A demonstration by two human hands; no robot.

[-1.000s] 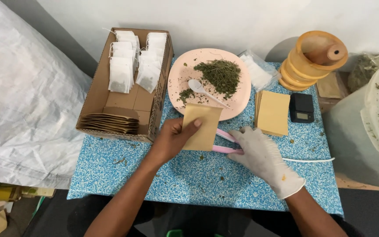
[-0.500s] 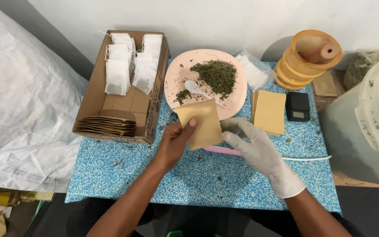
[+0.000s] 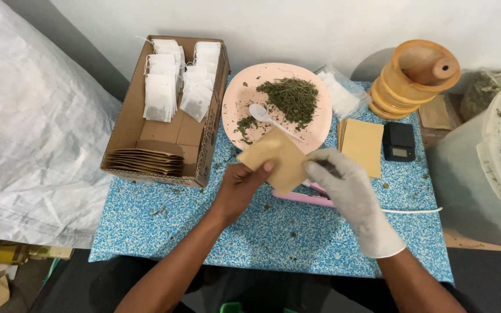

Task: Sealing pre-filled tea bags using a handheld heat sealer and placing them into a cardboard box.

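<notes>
A bare left hand (image 3: 240, 186) and a white-gloved right hand (image 3: 343, 179) hold a tan paper envelope (image 3: 278, 159) between them above a blue speckled surface (image 3: 250, 232). The left grip is closed on the envelope's near left edge, thumb on top; the gloved fingers (image 3: 320, 168) pinch its right edge. The envelope sits tilted, just in front of the near rim of a pink plate (image 3: 236, 98) carrying a heap of dried green herb (image 3: 291, 98) and a white plastic spoon (image 3: 265, 117). A pink tool (image 3: 304, 197) lies flat on the surface beneath the hands. To the left, a cardboard box (image 3: 124, 124) holds white tea bags (image 3: 172, 87) at its far end and a stack of brown envelopes (image 3: 146, 162) at its near end. To the right lie more tan envelopes (image 3: 362, 144), a small black scale (image 3: 399, 142) and stacked wooden rings (image 3: 404, 81).
</notes>
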